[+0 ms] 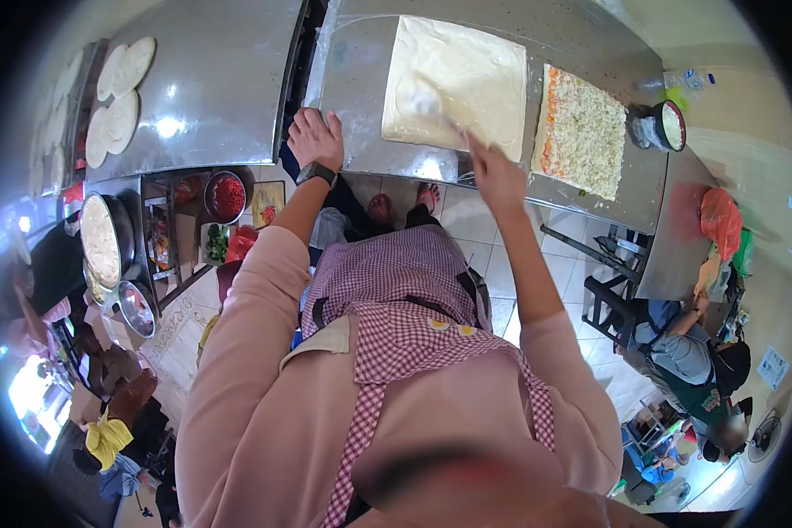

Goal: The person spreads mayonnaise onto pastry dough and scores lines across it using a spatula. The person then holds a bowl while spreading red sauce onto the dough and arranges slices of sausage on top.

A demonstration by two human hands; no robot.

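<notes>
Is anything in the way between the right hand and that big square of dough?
Nothing visible is. The right hand is at the near edge of the dough, and its blurry tool reaches over it. The topped slab lies off to the right, not between them.

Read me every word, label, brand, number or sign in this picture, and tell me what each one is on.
No text can be read anywhere.
White rectangular paper sheet on the right-hand wall: printed, but too small to read.
Dark green cloth garment on a person at the right: small pale mark, too blurred to make out.
Dark wristwatch on the left wrist: no readable digits on its face.
</notes>
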